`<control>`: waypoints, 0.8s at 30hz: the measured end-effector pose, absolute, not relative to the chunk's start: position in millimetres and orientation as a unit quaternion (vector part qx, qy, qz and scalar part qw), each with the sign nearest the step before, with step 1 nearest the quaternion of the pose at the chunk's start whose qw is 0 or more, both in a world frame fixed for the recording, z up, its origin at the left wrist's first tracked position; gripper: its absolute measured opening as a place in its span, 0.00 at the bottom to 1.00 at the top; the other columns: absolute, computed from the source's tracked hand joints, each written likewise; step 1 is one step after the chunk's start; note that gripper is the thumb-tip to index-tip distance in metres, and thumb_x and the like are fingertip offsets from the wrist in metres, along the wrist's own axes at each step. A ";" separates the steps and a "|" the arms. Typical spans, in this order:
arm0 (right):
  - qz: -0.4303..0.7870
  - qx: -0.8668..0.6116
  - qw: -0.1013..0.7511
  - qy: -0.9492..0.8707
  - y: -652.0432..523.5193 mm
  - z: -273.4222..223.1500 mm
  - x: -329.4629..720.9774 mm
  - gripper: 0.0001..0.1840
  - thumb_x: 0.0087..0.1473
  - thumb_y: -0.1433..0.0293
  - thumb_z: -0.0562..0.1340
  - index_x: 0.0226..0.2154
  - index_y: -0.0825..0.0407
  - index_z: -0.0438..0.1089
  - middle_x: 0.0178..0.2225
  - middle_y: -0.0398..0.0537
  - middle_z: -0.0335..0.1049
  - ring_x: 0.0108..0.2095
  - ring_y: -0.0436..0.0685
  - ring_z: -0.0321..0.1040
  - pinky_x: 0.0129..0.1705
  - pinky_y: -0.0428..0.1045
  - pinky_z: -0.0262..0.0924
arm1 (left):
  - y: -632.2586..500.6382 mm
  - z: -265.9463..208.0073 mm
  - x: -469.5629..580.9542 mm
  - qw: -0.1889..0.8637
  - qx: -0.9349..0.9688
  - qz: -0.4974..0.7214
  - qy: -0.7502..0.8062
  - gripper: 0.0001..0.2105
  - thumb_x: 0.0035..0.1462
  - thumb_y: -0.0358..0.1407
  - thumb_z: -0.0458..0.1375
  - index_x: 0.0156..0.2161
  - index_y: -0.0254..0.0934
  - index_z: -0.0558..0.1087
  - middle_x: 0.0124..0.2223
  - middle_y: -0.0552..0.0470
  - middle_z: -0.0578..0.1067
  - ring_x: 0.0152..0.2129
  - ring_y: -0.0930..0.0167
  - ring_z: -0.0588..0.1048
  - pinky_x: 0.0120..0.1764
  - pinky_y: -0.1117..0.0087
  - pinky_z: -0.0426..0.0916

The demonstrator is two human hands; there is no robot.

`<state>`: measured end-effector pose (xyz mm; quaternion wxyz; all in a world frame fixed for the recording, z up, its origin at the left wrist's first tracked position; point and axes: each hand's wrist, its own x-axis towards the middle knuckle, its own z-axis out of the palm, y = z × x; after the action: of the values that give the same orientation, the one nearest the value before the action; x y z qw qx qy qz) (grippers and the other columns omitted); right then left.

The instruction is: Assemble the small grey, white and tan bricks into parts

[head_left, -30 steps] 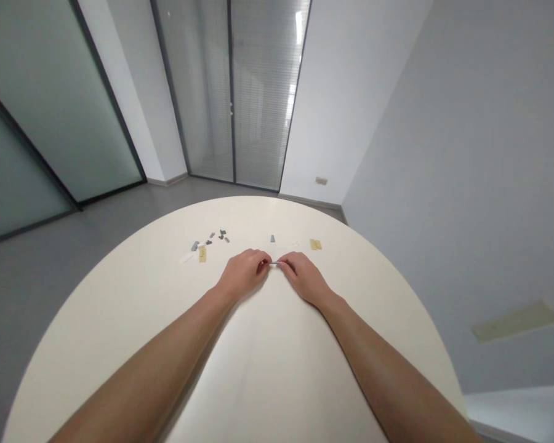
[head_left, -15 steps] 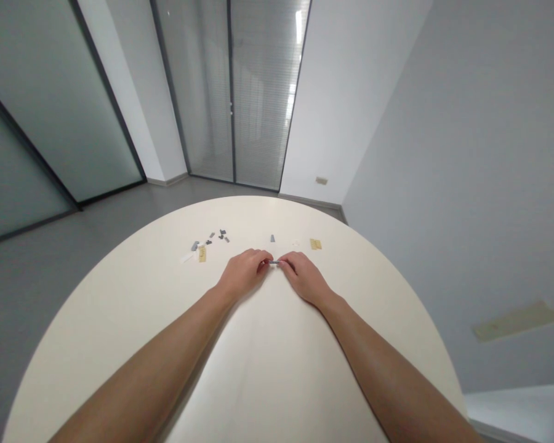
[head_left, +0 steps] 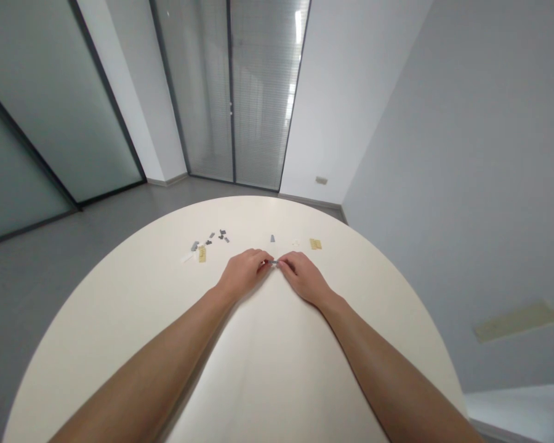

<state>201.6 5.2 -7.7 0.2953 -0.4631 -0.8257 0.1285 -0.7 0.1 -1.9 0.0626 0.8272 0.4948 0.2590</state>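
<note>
Between my fingertips is a small grey piece (head_left: pixel 274 263), slim and flat-looking; its exact kind is too small to make out. My left hand (head_left: pixel 248 269) pinches its left end, thumb and fingers closed. From the other side, my right hand (head_left: pixel 301 274) closes its fingertips on the right end. The two hands almost meet, low over the table, and the fingers cover most of the piece. Just beyond them a small grey tapered piece (head_left: pixel 272 238) lies on the tabletop.
Several small dark grey pieces (head_left: pixel 222 232) and a larger grey piece (head_left: pixel 194 245) lie left on the round white table (head_left: pixel 277 363), near a yellowish labelled piece (head_left: pixel 202 254) and a white strip (head_left: pixel 188 258). Tiny whitish bits (head_left: pixel 296 242) and another yellowish piece (head_left: pixel 316 244) lie right.
The grey piece has tilted slightly between my fingertips, and the gap between them looks a little narrower. Both arms and the pieces on the table have stayed in place.
</note>
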 end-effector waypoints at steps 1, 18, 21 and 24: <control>0.129 -0.464 0.297 -0.824 5.1 -7.8 201.6 0.10 0.65 0.68 0.57 0.39 0.51 0.73 0.39 0.49 0.75 0.44 0.57 0.68 0.49 0.53 0.59 | -0.1 -1.8 -0.7 0.060 0.827 0.258 0.496 0.09 0.64 0.34 0.54 0.44 0.43 0.76 0.43 0.53 0.80 0.42 0.67 0.76 0.41 0.69 0.68; 0.134 -0.468 0.308 -0.817 3.6 -7.4 201.6 0.08 0.64 0.67 0.59 0.41 0.50 0.73 0.40 0.49 0.76 0.44 0.58 0.68 0.49 0.54 0.61 | -0.6 -1.3 -0.8 0.051 0.839 0.256 0.477 0.11 0.66 0.38 0.52 0.44 0.43 0.77 0.42 0.52 0.80 0.41 0.67 0.76 0.39 0.69 0.68; 0.133 -0.469 0.307 -0.818 4.1 -7.3 201.5 0.08 0.64 0.67 0.58 0.40 0.50 0.73 0.40 0.48 0.76 0.44 0.58 0.68 0.49 0.54 0.60 | -0.9 -0.9 -0.5 0.050 0.834 0.259 0.484 0.10 0.66 0.37 0.53 0.44 0.42 0.76 0.43 0.52 0.80 0.41 0.67 0.76 0.39 0.69 0.68; 0.131 -0.468 0.307 -0.819 5.1 -8.3 201.5 0.08 0.65 0.67 0.58 0.40 0.50 0.73 0.40 0.49 0.76 0.44 0.58 0.68 0.49 0.53 0.60 | -0.8 -1.3 -0.8 0.052 0.831 0.262 0.488 0.09 0.65 0.36 0.53 0.45 0.42 0.76 0.43 0.52 0.80 0.41 0.67 0.76 0.40 0.69 0.68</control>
<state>201.5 5.1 -8.3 0.3065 -0.4679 -0.8185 0.1309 -0.8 -0.8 -1.3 0.0524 0.8308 0.4884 0.2617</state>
